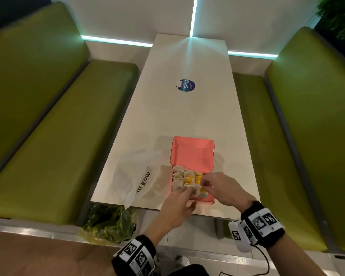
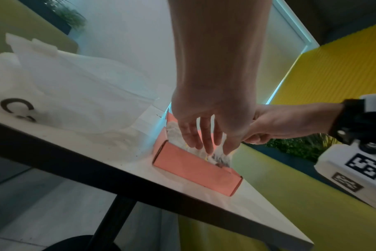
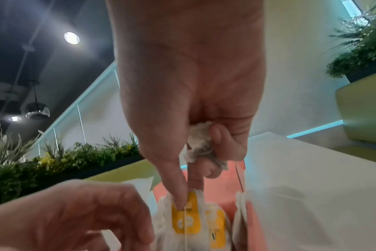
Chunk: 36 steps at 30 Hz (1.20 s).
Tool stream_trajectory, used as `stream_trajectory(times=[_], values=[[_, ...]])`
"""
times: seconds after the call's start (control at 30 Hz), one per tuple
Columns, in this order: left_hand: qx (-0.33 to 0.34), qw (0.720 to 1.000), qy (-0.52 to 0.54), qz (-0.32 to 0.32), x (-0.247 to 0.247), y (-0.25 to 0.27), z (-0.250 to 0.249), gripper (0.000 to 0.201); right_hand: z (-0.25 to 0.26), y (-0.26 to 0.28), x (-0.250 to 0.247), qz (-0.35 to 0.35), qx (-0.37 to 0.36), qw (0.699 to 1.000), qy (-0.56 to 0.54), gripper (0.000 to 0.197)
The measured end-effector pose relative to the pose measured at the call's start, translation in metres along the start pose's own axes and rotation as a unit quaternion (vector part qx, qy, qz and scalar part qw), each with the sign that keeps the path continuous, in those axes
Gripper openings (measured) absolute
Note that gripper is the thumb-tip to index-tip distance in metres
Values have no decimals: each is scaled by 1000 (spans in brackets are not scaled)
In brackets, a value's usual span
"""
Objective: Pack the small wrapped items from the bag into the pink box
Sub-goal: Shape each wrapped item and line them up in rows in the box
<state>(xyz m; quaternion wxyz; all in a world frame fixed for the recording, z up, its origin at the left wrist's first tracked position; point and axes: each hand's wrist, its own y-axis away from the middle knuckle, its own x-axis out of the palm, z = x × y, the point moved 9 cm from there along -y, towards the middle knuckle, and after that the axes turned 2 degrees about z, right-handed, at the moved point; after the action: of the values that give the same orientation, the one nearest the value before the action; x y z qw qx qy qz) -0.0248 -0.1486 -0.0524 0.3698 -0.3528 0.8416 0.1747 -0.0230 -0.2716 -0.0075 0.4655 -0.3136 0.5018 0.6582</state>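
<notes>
The pink box [image 1: 191, 154] stands open near the table's front edge, its lid tilted back. Several small wrapped items [image 1: 188, 179] with yellow labels fill its near half. My left hand [image 1: 177, 200] reaches in from the front, its straight fingers [image 2: 206, 141] touching the wrappers by the box's front wall [image 2: 193, 168]. My right hand [image 1: 215, 186] is over the box's near right corner. Its curled outer fingers hold a crumpled wrapped item [image 3: 201, 141], while its index finger [image 3: 180, 191] presses a yellow-labelled item [image 3: 190, 219]. The white plastic bag [image 1: 131, 176] lies slack just left of the box.
The long white table [image 1: 187, 116] carries a round blue sticker [image 1: 186, 85] at its middle. Green padded benches [image 1: 58, 136] run along both sides. A plastic bag of green leaves [image 1: 110, 222] sits on the left bench by the table's near corner.
</notes>
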Motion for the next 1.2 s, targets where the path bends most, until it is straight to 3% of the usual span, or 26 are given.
stream_trajectory(times=[0.17, 0.33, 0.73, 0.9, 1.2], values=[[32, 991, -122, 37, 20, 2, -6, 41, -6, -21, 20, 28, 14, 999, 31, 12], [38, 986, -155, 45, 26, 2, -5, 42, -8, -36, 15, -10, 25, 998, 51, 9], [39, 987, -153, 41, 29, 2, -2, 35, -12, -23, 14, -117, 32, 992, 42, 16], [42, 988, -142, 48, 29, 2, -2, 36, -1, -15, 31, -57, 37, 996, 59, 18], [51, 988, -137, 48, 28, 2, -5, 35, 5, -28, 43, -68, 62, 993, 73, 17]])
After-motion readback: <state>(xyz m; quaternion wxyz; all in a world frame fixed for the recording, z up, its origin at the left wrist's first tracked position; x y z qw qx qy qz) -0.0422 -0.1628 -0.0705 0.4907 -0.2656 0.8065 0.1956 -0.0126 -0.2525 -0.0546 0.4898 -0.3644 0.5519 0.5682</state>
